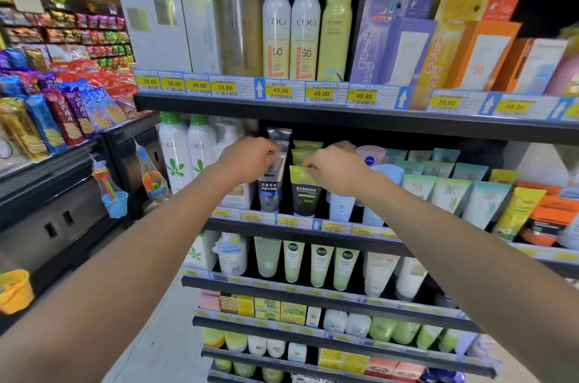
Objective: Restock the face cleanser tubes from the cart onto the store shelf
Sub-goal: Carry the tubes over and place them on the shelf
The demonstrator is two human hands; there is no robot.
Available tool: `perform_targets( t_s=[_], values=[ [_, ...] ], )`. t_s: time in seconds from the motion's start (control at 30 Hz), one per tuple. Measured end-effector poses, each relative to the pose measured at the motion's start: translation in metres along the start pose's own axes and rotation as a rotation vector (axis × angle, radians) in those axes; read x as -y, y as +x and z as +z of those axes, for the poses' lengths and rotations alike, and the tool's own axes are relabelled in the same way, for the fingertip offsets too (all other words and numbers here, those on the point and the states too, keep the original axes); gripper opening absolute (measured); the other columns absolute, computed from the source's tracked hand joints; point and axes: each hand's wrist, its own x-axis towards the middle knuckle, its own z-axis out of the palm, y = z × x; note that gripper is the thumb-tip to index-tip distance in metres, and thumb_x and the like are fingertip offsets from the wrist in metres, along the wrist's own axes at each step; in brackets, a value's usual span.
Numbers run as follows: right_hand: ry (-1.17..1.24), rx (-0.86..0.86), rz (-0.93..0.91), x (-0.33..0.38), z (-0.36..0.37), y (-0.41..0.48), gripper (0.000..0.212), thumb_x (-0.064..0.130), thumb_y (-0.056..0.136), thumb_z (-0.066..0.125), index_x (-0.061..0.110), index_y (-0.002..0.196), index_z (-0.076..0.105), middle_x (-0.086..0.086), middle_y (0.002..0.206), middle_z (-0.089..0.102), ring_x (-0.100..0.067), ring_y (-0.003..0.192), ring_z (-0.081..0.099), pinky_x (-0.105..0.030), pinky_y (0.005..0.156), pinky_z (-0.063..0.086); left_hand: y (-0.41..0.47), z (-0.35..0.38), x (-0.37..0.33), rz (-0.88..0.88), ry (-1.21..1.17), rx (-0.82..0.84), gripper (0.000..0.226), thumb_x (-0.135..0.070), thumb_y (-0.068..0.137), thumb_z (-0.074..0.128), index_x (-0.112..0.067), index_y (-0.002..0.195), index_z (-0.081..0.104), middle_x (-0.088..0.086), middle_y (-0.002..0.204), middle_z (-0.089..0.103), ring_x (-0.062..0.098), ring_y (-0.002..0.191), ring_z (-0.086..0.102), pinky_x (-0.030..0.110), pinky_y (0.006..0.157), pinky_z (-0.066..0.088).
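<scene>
Both my arms reach up to the second shelf (313,227) of the cosmetics rack. My left hand (247,158) pinches the top of a grey and silver men's cleanser tube (272,191) standing at the shelf front, with another silver tube (279,135) behind it. My right hand (333,168) pinches the top edge of a green and black men's cleanser tube (305,196) just to the right, in front of more green tubes (307,147). The cart is out of view.
Pale green and white tubes (451,194) fill the shelf to the right, white spray cans (174,157) to the left. Sunscreen cans and boxes (305,28) stand on the shelf above, more tubes (321,265) below. A snack display (62,107) sits at the left.
</scene>
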Motion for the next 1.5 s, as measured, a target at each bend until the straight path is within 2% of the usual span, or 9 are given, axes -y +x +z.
perform_targets(
  t_s=[0.23, 0.53, 0.7, 0.8, 0.9, 1.0, 1.2, 1.33, 1.5],
  values=[
    [0.102, 0.094, 0.001, -0.002, -0.004, 0.005, 0.029, 0.024, 0.104, 0.044, 0.027, 0.112, 0.072, 0.006, 0.1, 0.071, -0.021, 0.089, 0.063, -0.037, 0.078, 0.054, 0.011, -0.003, 0.006, 0.05, -0.06, 0.094, 0.024, -0.032, 0.108, 0.049, -0.028, 0.122, 0.068, -0.007, 0.106, 0.068, 0.021, 0.093, 0.06, 0.037, 0.081, 0.05],
    [0.09, 0.085, 0.049, 0.0, -0.003, 0.005, 0.029, 0.022, 0.1, 0.043, 0.021, 0.097, 0.072, 0.0, 0.087, 0.071, -0.024, 0.081, 0.063, -0.035, 0.07, 0.045, 0.009, 0.0, 0.007, 0.042, -0.064, 0.075, 0.025, -0.031, 0.108, 0.048, -0.028, 0.121, 0.068, -0.005, 0.106, 0.071, 0.022, 0.093, 0.064, 0.041, 0.085, 0.055],
    [0.043, 0.073, 0.064, 0.005, -0.007, -0.003, 0.026, 0.036, 0.1, 0.047, 0.022, 0.105, 0.069, 0.0, 0.089, 0.069, -0.025, 0.097, 0.061, -0.051, 0.099, 0.037, -0.006, 0.0, 0.005, 0.051, -0.041, -0.017, 0.032, -0.032, 0.105, 0.051, -0.03, 0.136, 0.062, -0.004, 0.128, 0.069, 0.023, 0.108, 0.064, 0.039, 0.086, 0.054],
    [0.064, -0.175, 0.046, 0.009, 0.0, -0.021, 0.021, 0.03, 0.098, 0.052, 0.029, 0.108, 0.071, 0.007, 0.104, 0.07, -0.022, 0.114, 0.055, -0.056, 0.115, 0.023, -0.036, 0.003, -0.004, 0.068, -0.127, -0.288, 0.027, -0.032, 0.104, 0.052, -0.034, 0.129, 0.062, -0.012, 0.126, 0.066, 0.006, 0.084, 0.062, 0.031, 0.069, 0.048],
    [0.225, -0.583, 0.006, 0.022, 0.017, -0.059, 0.015, 0.022, 0.094, 0.06, 0.028, 0.1, 0.073, 0.013, 0.1, 0.069, -0.016, 0.105, 0.057, -0.036, 0.093, 0.034, -0.085, 0.027, -0.019, 0.028, -0.391, -0.525, 0.019, -0.02, 0.103, 0.054, -0.029, 0.113, 0.068, -0.024, 0.102, 0.065, -0.002, 0.058, 0.052, 0.027, 0.056, 0.038],
    [0.516, -0.696, -0.013, 0.044, 0.053, -0.1, 0.013, 0.014, 0.094, 0.06, 0.019, 0.097, 0.072, 0.009, 0.098, 0.067, -0.012, 0.093, 0.06, -0.031, 0.083, 0.042, -0.132, 0.083, -0.027, -0.144, -0.561, -0.481, 0.018, -0.014, 0.102, 0.057, -0.027, 0.105, 0.069, -0.032, 0.073, 0.058, 0.003, 0.049, 0.048, 0.026, 0.052, 0.031],
    [0.803, -0.335, 0.325, 0.088, 0.155, -0.14, 0.016, 0.025, 0.098, 0.059, 0.029, 0.105, 0.074, 0.024, 0.09, 0.063, -0.004, 0.076, 0.062, -0.025, 0.068, 0.052, -0.17, 0.211, 0.001, -0.375, -0.506, -0.146, 0.022, -0.034, 0.103, 0.057, -0.035, 0.124, 0.063, -0.019, 0.096, 0.072, -0.006, 0.061, 0.057, 0.013, 0.053, 0.038],
    [0.908, 0.021, 0.561, 0.101, 0.214, -0.138, 0.04, 0.04, 0.101, 0.059, 0.023, 0.137, 0.061, 0.017, 0.084, 0.066, 0.004, 0.066, 0.061, -0.014, 0.059, 0.048, -0.163, 0.259, 0.016, -0.535, -0.504, 0.045, 0.048, -0.042, 0.1, 0.059, -0.033, 0.146, 0.049, -0.01, 0.097, 0.075, 0.011, 0.079, 0.069, 0.035, 0.068, 0.057],
    [1.007, 0.197, 0.771, 0.123, 0.24, -0.12, 0.075, 0.038, 0.101, 0.06, 0.008, 0.159, 0.024, -0.019, 0.13, 0.065, -0.032, 0.108, 0.065, -0.043, 0.093, 0.051, -0.143, 0.287, 0.022, -0.591, -0.624, 0.098, 0.079, -0.048, 0.095, 0.066, -0.024, 0.16, 0.027, 0.0, 0.154, 0.051, 0.024, 0.121, 0.065, 0.044, 0.093, 0.057]
  ],
)
